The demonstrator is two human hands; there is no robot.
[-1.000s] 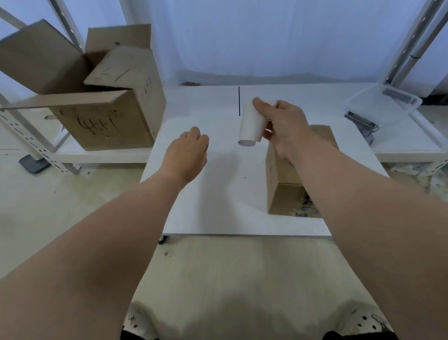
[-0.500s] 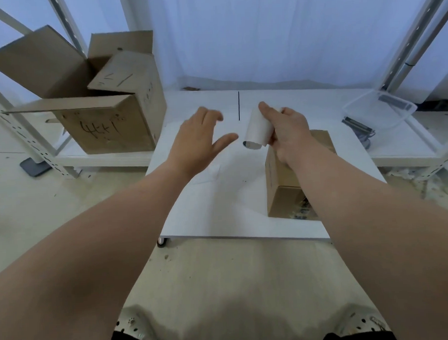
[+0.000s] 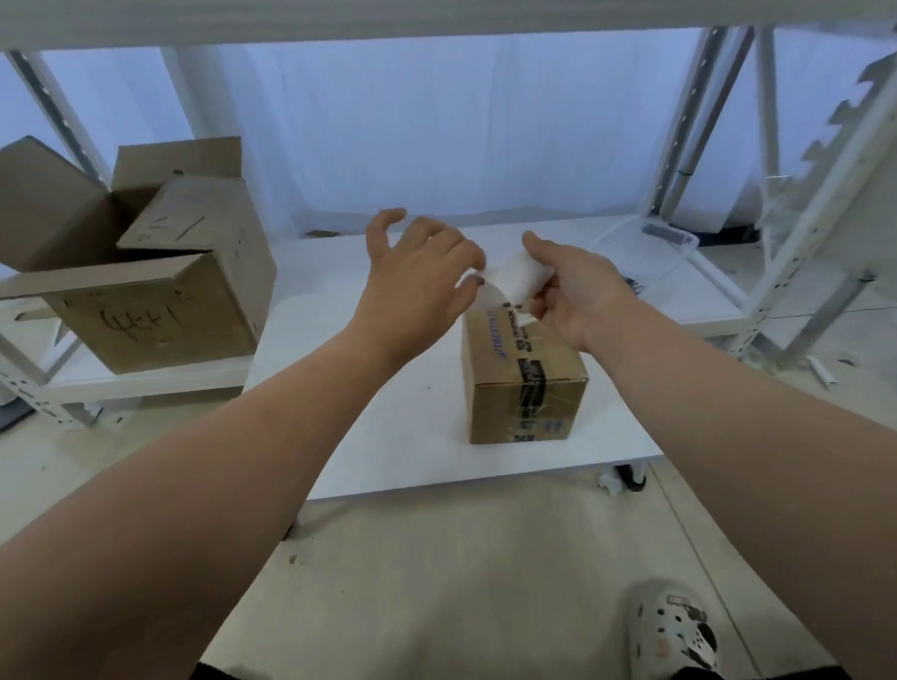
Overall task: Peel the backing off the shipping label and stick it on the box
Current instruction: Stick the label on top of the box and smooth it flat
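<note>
A small brown cardboard box (image 3: 525, 388), sealed with printed tape, stands on the low white table (image 3: 388, 419). Above its far end my right hand (image 3: 572, 288) holds a curled white shipping label (image 3: 518, 280) between thumb and fingers. My left hand (image 3: 418, 274) is just left of the label, and its fingertips pinch the label's left edge. Part of the label is hidden behind both hands, so I cannot tell whether the backing has come apart from it.
A large open cardboard box (image 3: 140, 281) with handwriting sits on a low white shelf at the left. A clear plastic tray (image 3: 648, 249) lies on the shelf at the back right. White metal rack posts (image 3: 816, 221) rise on the right. My shoe (image 3: 680, 633) shows at the bottom.
My left hand has come right and closed its fingertips on the label's edge. My right hand has turned the label flatter above the box. The camera has tilted up and shifted left.
</note>
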